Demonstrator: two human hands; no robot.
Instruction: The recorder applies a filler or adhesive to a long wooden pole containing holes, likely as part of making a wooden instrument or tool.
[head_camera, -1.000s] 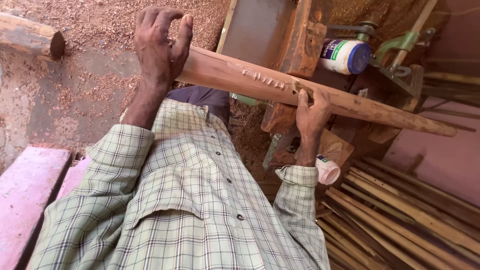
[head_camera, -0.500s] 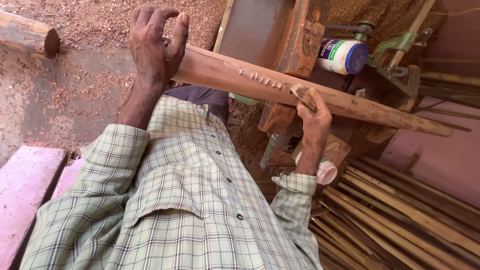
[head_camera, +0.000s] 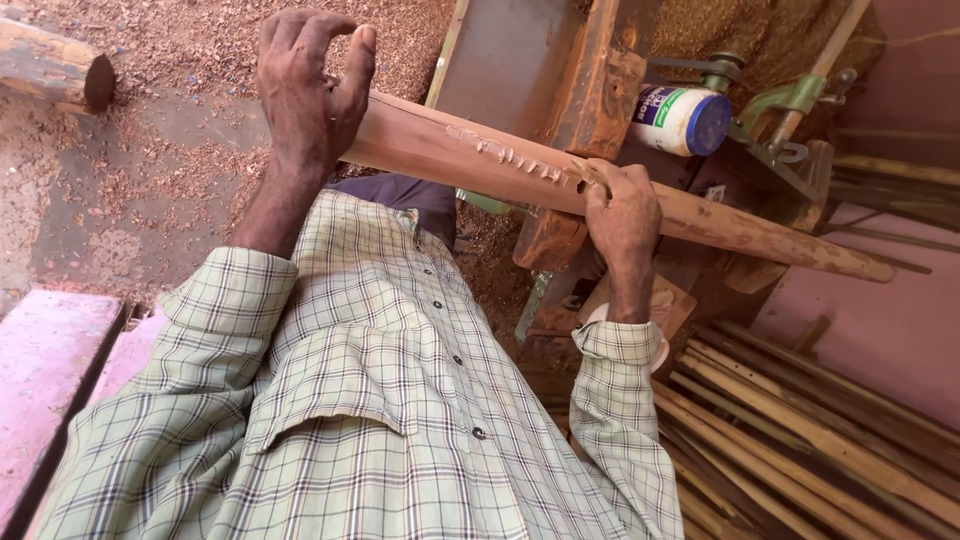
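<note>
Two hands hold one long reddish wooden pole (head_camera: 470, 160) | left hand (head_camera: 312, 85) curls around its thick end, fingers bent | pole slants down to the right, past a rusty machine (head_camera: 590, 90) | right hand (head_camera: 622, 215) grips its middle tight | white jar with blue lid (head_camera: 682, 120) behind | thin sticks (head_camera: 800, 440) piled below.

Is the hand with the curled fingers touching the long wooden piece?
Touching. The head view shows the right hand wrapped over the long wooden piece, fingers curled on its top edge.

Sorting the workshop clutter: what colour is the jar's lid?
Blue, on the white plastic jar; the head view shows it clearly.
</note>
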